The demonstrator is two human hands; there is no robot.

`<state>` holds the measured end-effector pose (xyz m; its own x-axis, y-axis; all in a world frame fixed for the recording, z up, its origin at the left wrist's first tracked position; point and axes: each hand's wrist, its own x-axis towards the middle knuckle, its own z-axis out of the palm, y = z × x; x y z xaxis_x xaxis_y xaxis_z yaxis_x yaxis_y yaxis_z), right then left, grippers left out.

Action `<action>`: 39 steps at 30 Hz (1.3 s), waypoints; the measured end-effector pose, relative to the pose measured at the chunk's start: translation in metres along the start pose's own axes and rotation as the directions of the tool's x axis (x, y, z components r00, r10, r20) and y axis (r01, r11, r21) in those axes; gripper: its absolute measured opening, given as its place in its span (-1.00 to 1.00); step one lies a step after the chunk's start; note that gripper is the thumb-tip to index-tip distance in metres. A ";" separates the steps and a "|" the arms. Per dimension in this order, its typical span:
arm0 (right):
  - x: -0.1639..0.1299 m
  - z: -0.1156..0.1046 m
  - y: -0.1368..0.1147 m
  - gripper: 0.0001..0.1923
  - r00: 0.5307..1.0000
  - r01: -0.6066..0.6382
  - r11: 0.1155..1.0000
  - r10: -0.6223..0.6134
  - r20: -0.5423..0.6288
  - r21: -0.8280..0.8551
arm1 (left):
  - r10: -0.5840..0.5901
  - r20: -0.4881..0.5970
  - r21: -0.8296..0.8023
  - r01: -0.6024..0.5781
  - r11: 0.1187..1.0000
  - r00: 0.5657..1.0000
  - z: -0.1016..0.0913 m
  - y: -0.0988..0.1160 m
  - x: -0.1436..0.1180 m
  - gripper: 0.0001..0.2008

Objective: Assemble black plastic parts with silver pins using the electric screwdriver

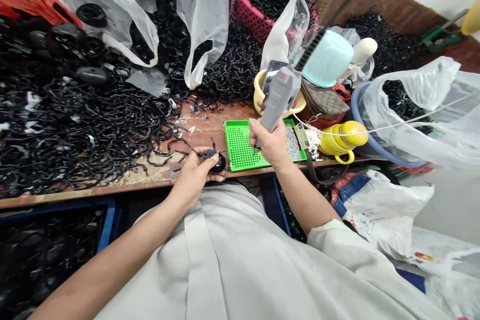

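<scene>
My left hand point(198, 169) is closed on a small round black plastic part point(216, 161) at the front edge of the table, thumb on top. Thin black strips stick out beside the part. Wrapped in my right hand point(270, 139) is a grey electric screwdriver point(279, 92), held tilted over a green perforated tray point(237, 146); a black coiled cord point(311, 50) rises from its upper end. Its lower tip is mostly hidden by my fingers. Many small silvery pieces, which look like screws point(293, 144), lie in the tray's right part.
Heaps of black strips point(93, 135) cover the left of the table point(198, 132). Behind stand a pink basket point(251, 15), a yellow bowl point(258, 91) and a light blue basket point(326, 60). A yellow flask point(339, 139) and a blue tub point(360, 110) are right. Blue crates point(108, 225) sit below.
</scene>
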<state>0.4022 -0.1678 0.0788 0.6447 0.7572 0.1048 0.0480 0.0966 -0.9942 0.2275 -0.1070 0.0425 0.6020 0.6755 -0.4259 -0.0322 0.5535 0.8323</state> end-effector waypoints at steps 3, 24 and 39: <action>-0.009 -0.015 0.008 -0.49 0.996 0.020 1.000 -0.021 -0.091 -0.015 | 0.039 -0.038 0.015 -0.038 0.999 0.999 0.006 -0.002 0.008 -0.66; -0.027 -0.020 0.007 -0.57 0.996 -0.045 0.999 0.044 -0.076 -0.012 | 0.057 -0.157 0.052 -0.050 0.997 0.986 0.010 -0.004 0.004 -0.68; -0.021 0.063 -0.006 -0.49 1.000 -0.007 0.978 0.004 0.014 0.209 | 0.069 -0.118 0.021 -0.067 0.998 0.991 0.007 -0.009 0.003 -0.59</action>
<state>0.3399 -0.1435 0.0844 0.6340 0.7668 0.1007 -0.1175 0.2241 -0.9674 0.2350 -0.1131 0.0363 0.4999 0.7647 -0.4066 -0.0553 0.4966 0.8662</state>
